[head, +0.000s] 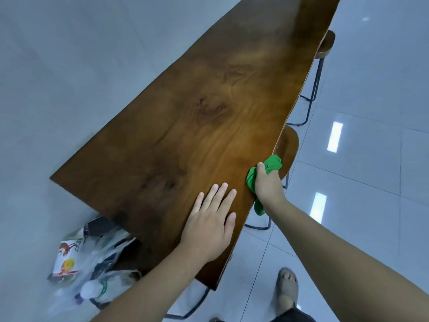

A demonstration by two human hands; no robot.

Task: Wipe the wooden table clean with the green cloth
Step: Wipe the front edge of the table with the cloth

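Observation:
A long dark wooden table [209, 108] runs from the lower left to the upper right of the head view, along a pale wall. My right hand [268, 184] is closed around a bunched green cloth [274, 165] at the table's near long edge, with part of the cloth hanging below the hand. My left hand [210, 225] lies flat on the tabletop with its fingers spread, just left of the right hand and holding nothing.
Two wooden stools with black metal legs [289, 147] [326, 44] stand tucked under the table's right edge. A pile of plastic bags, packets and a bottle [90, 273] lies on the floor by the table's near left corner. My foot in a sandal [286, 291] is on the glossy tiled floor.

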